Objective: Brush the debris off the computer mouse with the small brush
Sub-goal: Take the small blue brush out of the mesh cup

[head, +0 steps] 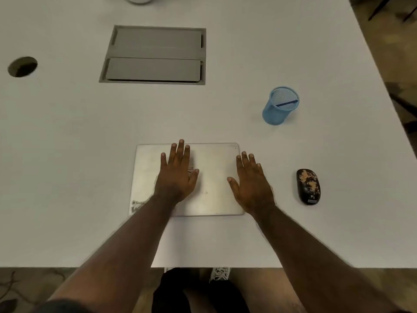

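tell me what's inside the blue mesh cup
Inside the blue mesh cup one thin dark blue stick-like item leans across the opening. It may be the small brush, but its lower end and the cup's bottom are hidden by the wall.

I see a black mouse (308, 186) speckled tan-orange, a blue mesh cup (280, 105), a silver laptop (214, 179), a white worktop (67, 154).
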Action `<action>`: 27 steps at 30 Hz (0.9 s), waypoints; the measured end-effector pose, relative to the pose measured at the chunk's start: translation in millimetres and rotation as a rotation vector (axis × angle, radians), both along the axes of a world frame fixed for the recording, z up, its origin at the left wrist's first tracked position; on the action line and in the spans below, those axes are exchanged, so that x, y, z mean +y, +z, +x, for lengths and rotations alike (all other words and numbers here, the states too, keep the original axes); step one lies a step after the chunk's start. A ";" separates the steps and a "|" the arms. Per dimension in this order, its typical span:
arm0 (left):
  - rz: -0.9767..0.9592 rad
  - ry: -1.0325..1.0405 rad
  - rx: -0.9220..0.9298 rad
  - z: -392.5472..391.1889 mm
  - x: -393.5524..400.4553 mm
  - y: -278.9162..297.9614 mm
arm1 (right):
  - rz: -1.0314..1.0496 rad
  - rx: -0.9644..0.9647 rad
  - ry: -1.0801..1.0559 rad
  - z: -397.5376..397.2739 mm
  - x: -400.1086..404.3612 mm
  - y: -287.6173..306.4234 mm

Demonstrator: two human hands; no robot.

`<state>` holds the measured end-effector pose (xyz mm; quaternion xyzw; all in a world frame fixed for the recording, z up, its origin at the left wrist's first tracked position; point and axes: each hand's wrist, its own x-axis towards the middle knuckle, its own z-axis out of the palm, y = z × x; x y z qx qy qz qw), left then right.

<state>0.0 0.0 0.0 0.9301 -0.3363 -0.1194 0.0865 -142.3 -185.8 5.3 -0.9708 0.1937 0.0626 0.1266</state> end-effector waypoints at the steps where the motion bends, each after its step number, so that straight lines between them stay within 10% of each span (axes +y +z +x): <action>1: 0.021 0.002 -0.010 -2.4 0.9 -4.6 | -0.016 0.023 0.004 -0.8 1.5 -3.0; 21: -0.035 0.020 -0.108 -10.0 0.7 -48.2 | -0.303 -0.224 -0.278 78.0 -181.6 70.4; 27: -0.038 0.026 -0.110 -9.1 0.9 -54.8 | -0.323 -0.006 -0.278 107.6 -216.0 66.8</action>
